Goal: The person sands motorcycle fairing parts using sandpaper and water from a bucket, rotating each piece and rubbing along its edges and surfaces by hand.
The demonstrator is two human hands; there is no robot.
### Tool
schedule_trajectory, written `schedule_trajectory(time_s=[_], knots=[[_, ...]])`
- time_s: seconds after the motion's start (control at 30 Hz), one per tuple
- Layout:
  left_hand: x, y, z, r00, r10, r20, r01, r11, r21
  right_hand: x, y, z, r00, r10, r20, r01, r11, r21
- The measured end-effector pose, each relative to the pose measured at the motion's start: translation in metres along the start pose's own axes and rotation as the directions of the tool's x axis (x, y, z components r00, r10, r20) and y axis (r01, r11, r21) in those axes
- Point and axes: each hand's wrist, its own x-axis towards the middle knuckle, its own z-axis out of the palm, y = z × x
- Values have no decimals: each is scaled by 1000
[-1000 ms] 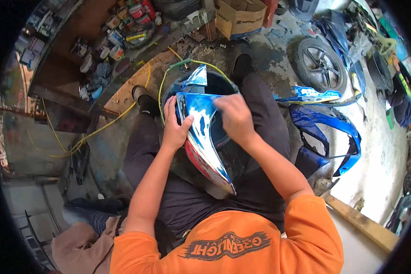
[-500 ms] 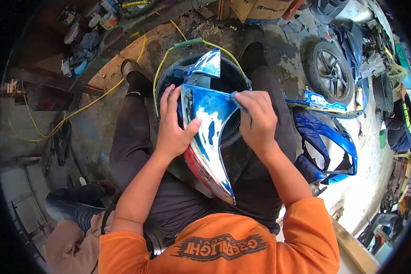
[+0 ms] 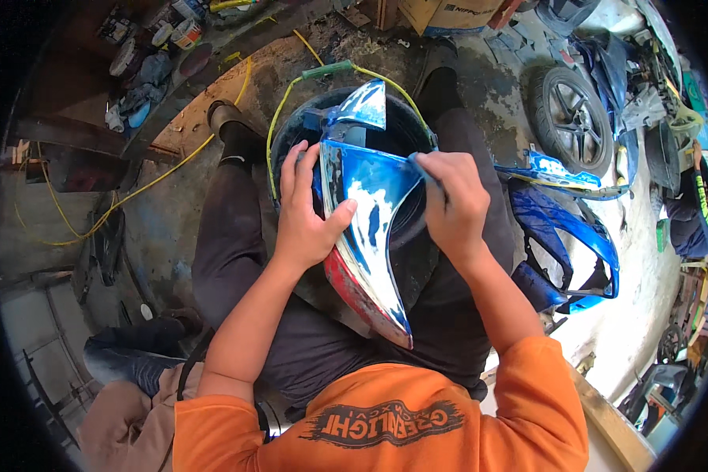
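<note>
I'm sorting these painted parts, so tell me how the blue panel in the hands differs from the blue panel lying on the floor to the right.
The held blue panel is a solid pointed shell with white worn patches and a red lower edge; the floor blue panel is an open frame with cut-outs, evenly blue. The held one rests over a black bucket between the knees, steadied by the left hand with the right hand at its edge; the floor one lies untouched. Both are glossy blue bodywork.

Fairing panel (image 3: 370, 228) blue, white patches, red edge; hose (image 3: 291, 86) yellow.
</note>
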Motion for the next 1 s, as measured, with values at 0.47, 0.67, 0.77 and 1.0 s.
schedule_trajectory(time_s=[0.47,0.67,0.77,1.0], knots=[[-1,0,0,1000,-20,-18,19,999,-43,-16,-26,9,981,-174,86,167,983,82],[-3,5,2,1000,-25,-11,25,1000,-18,-24,-41,8,982,-146,119,137,987,84],[-3,4,-1,999,-35,-4,35,999,-21,-14,-23,3,992,-85,92,85,996,-1],[-6,1,3,999,-8,-44,6,999,-40,-23,-35,3,973,-158,170,147,986,80]])
